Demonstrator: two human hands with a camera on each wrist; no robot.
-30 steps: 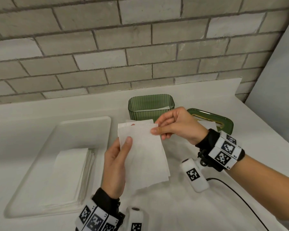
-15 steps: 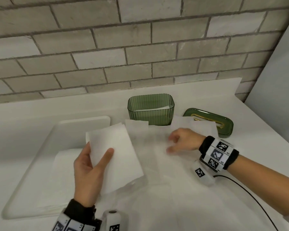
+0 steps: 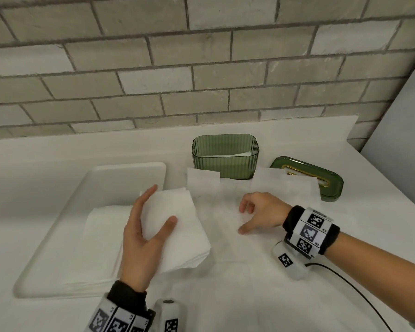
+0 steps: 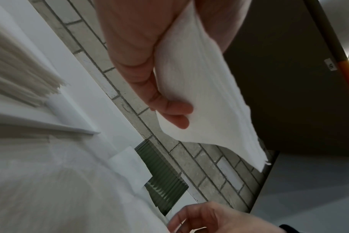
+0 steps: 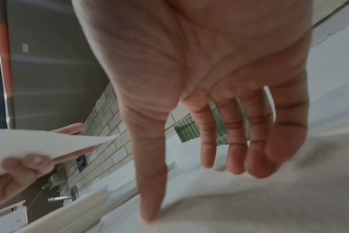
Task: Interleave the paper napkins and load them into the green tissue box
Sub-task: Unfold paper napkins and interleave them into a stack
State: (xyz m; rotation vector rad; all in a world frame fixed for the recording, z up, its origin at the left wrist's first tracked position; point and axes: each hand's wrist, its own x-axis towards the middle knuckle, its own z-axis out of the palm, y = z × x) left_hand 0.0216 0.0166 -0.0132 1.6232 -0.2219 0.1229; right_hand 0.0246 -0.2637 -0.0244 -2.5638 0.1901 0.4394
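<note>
My left hand (image 3: 146, 233) grips a small stack of folded white napkins (image 3: 177, 231), thumb on top and fingers underneath; the left wrist view shows the same napkin stack (image 4: 205, 100) held above the counter. My right hand (image 3: 259, 214) is open, fingers spread, its thumb and fingertips (image 5: 149, 209) touching unfolded napkins (image 3: 225, 212) laid flat on the counter. The green ribbed tissue box (image 3: 225, 156) stands behind them, open, with white paper inside. Its green lid (image 3: 319, 178) lies to the right, partly covered by a napkin.
A white tray (image 3: 120, 180) on the left holds a pile of folded napkins (image 3: 101, 236). A brick wall rises behind the counter. A black cable (image 3: 345, 281) trails from my right wrist across the counter. A grey panel closes off the right side.
My left hand carried the napkin stack leftward toward the tray. My right hand let go of the napkin it pinched and dropped onto the napkins lying flat on the counter.
</note>
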